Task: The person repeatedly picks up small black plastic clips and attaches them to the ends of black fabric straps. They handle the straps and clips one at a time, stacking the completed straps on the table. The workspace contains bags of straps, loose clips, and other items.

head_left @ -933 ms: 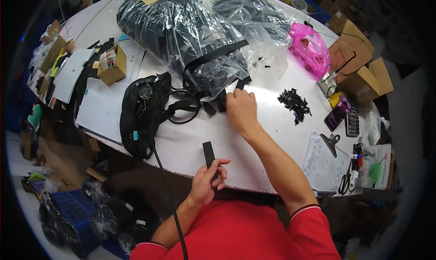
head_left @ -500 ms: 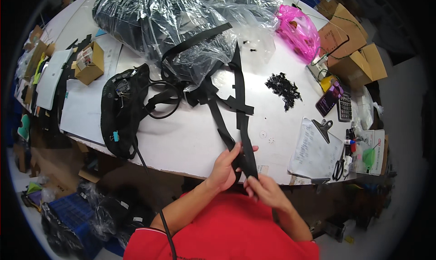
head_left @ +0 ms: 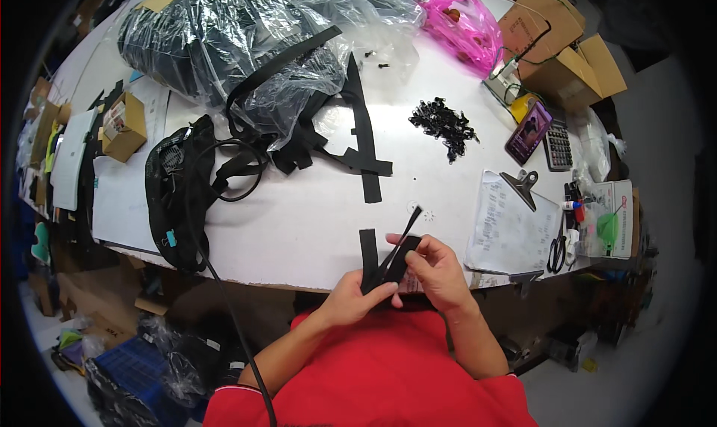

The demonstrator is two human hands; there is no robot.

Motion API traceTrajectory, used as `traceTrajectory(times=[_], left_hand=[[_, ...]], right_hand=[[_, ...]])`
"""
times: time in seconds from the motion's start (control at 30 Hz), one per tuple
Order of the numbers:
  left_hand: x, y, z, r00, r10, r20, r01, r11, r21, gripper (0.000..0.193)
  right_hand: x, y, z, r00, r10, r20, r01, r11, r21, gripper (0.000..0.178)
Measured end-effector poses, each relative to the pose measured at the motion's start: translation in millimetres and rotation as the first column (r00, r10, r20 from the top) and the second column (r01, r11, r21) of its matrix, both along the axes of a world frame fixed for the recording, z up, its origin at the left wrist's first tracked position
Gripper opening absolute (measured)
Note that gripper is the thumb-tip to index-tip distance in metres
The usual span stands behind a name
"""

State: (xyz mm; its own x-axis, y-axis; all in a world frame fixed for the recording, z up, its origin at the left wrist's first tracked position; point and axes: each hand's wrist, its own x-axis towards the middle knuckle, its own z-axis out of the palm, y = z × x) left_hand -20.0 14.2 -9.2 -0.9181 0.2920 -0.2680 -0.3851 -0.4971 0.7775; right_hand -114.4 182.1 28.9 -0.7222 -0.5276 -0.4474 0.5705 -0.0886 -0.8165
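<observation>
Both hands hold a black webbing strap (head_left: 404,258) close to the table's near edge. My left hand (head_left: 352,300) is closed on its lower part, the thumb lying along it. One strap end (head_left: 367,246) sticks up from this hand. My right hand (head_left: 441,274) pinches the upper part between thumb and fingers, and a narrow-looking end rises beside it. Farther up the table lie more black straps (head_left: 364,139), apart from the held one and partly tangled. Small black plastic pieces (head_left: 446,127) form a heap right of them.
Plastic-wrapped dark bundles (head_left: 216,42) fill the back. On the left are a black mesh bag (head_left: 175,195) and a small carton (head_left: 124,128). On the right are a pink bag (head_left: 467,27), a phone (head_left: 529,133), a calculator (head_left: 558,147), a clipboard (head_left: 508,229) and scissors (head_left: 556,254).
The held strap has come away from the loose straps and is now bunched between my hands. My right hand has risen, and my left has dropped slightly. The whole view has shifted.
</observation>
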Motion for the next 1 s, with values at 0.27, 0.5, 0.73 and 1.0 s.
traceTrajectory(times=[0.27,0.5,0.73,1.0], left_hand=[[13,-19,7,0.995,-0.092,-0.038,0.096,0.988,0.122,0.037],[-12,-22,11,0.974,-0.224,-0.013,0.224,0.974,0.019,0.029],[-3,-19,-12,0.989,0.148,0.014,-0.143,0.920,0.366,0.039],[-18,-16,1,0.851,0.380,0.363,-0.501,0.794,0.345,0.037]], right_hand=[[-1,-15,10,0.988,-0.103,-0.118,0.099,0.994,-0.039,0.019],[-2,-29,11,0.854,0.142,-0.501,-0.012,0.967,0.254,0.035],[-97,-106,-41,0.246,0.535,-0.808,0.625,0.550,0.554,0.032],[-57,-64,-7,0.577,0.405,-0.709,0.255,0.736,0.627,0.016]])
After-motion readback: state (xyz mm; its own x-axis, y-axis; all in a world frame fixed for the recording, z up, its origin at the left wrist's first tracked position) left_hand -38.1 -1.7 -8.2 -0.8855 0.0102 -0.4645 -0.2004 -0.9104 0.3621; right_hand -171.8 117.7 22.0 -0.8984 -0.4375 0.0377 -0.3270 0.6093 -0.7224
